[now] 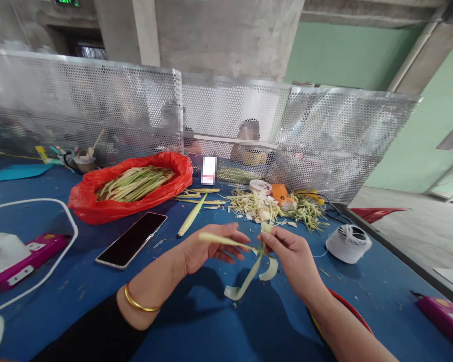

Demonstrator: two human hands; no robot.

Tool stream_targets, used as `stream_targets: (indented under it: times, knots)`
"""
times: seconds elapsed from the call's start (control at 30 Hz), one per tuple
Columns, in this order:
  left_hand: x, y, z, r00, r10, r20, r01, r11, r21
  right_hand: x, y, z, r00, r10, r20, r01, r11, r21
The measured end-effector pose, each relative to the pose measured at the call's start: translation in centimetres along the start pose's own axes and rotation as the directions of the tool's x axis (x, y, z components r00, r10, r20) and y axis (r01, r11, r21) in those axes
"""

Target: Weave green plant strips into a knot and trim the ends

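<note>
My right hand (292, 251) pinches the crossing point of several pale green plant-leaf strips (247, 281) between thumb and fingers. One strip curls down toward the table, and a shorter one bends below my fingertips. Another pale strip (222, 240) stretches left across the front of my left hand (215, 246). The fingers of that hand are loosely extended and apart, close to the crossing point. A gold bangle (138, 301) circles my left wrist. Behind the left hand lies a long pale leaf piece with a dark tip (192, 216).
A red plastic bag (81, 198) holds long plant strips. A phone (132, 241) and purple power strip (32, 256) lie left. Plant scraps (249, 203), a tape roll (260, 187) and a white thread spool (348, 245) are right. A perforated metal screen (226, 105) stands behind.
</note>
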State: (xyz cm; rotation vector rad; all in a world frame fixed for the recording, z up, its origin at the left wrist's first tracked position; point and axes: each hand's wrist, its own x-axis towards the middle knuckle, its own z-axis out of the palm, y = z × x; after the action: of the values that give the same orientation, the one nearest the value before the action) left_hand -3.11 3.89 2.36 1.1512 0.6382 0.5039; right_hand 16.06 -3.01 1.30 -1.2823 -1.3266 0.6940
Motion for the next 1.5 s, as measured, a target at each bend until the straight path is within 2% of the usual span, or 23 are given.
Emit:
stream_targets:
  times: [0.03,0.1,0.23,0.37,0.5,0.6,0.77,0.87,0.93,1.0,1.13,1.2,1.23,1.27,1.37,1.4,1.43,1.5]
  knots:
    - [-0.1,0.0,0.2,0.999,0.007,0.051,-0.012,0.994,0.107,-0.1,0.1,0.1,1.0,-0.019,0.01,0.019,0.999,-0.034]
    - [-0.2,-0.5,1.0,0.996,0.047,0.075,-0.063,0.971,0.232,-0.2,0.4,0.2,0.997,-0.069,0.024,0.071,0.993,-0.092]
    - [0.1,-2.1,2.7,0.991,0.128,0.023,-0.13,0.955,0.267,-0.6,1.0,0.9,0.979,-0.203,0.02,0.204,0.97,-0.135]
    - [0.3,-3.1,3.8,0.988,0.142,-0.068,-0.114,0.941,0.318,-1.0,1.0,1.5,0.968,-0.249,0.005,0.248,0.963,-0.107]
    - [0.2,-3.2,4.1,0.977,0.198,-0.083,-0.166,0.941,0.294,-1.2,0.9,1.7,0.969,-0.244,0.041,0.246,0.968,-0.05]
    - [0.1,-3.1,4.1,0.969,0.234,-0.084,-0.194,0.922,0.335,-1.2,0.7,1.7,0.959,-0.282,0.023,0.283,0.959,-0.033]
    - [-0.2,-3.1,4.1,0.962,0.242,-0.125,-0.151,0.857,0.493,-1.5,0.2,1.9,0.944,-0.327,0.05,0.329,0.944,-0.029]
    - [-0.4,-2.8,3.9,0.928,0.319,-0.192,-0.148,0.789,0.596,-2.0,-0.3,1.8,0.929,-0.371,0.021,0.371,0.927,-0.055]
    - [-0.5,-2.5,3.6,0.887,0.395,-0.239,-0.167,0.757,0.632,-2.4,-0.6,1.7,0.902,-0.431,-0.007,0.428,0.897,-0.109]
    - [-0.5,-2.2,3.4,0.866,0.419,-0.272,-0.173,0.763,0.623,-2.8,-0.8,1.7,0.862,-0.507,0.022,0.5,0.841,-0.206]
    - [-0.3,-2.1,3.4,0.903,0.29,-0.317,-0.117,0.876,0.468,-3.3,-0.7,2.0,0.745,-0.651,0.149,0.648,0.652,-0.394]
    - [-0.1,-2.2,3.6,0.915,0.236,-0.328,-0.096,0.916,0.389,-3.4,-0.4,2.0,0.707,-0.686,0.172,0.682,0.597,-0.421]
    - [-0.1,-2.3,3.6,0.921,0.225,-0.319,-0.098,0.924,0.369,-3.3,-0.3,1.9,0.716,-0.68,0.158,0.671,0.607,-0.425]
    - [0.0,-2.3,3.6,0.926,0.225,-0.303,-0.103,0.923,0.369,-3.2,-0.1,1.9,0.747,-0.655,0.112,0.631,0.647,-0.429]
    - [-0.1,-2.2,3.6,0.937,0.241,-0.253,-0.11,0.891,0.44,-2.4,0.3,1.6,0.88,-0.466,-0.087,0.406,0.836,-0.369]
    - [-0.2,-2.1,3.6,0.939,0.24,-0.245,-0.102,0.877,0.47,-2.0,0.4,1.5,0.912,-0.396,-0.108,0.342,0.879,-0.332]
    - [-0.3,-1.9,3.6,0.941,0.237,-0.242,-0.09,0.864,0.496,-1.7,0.5,1.5,0.937,-0.34,-0.08,0.304,0.905,-0.298]
    - [-0.6,-1.5,3.5,0.946,0.226,-0.234,-0.07,0.843,0.533,-1.2,0.5,1.4,0.959,-0.276,0.063,0.283,0.923,-0.261]
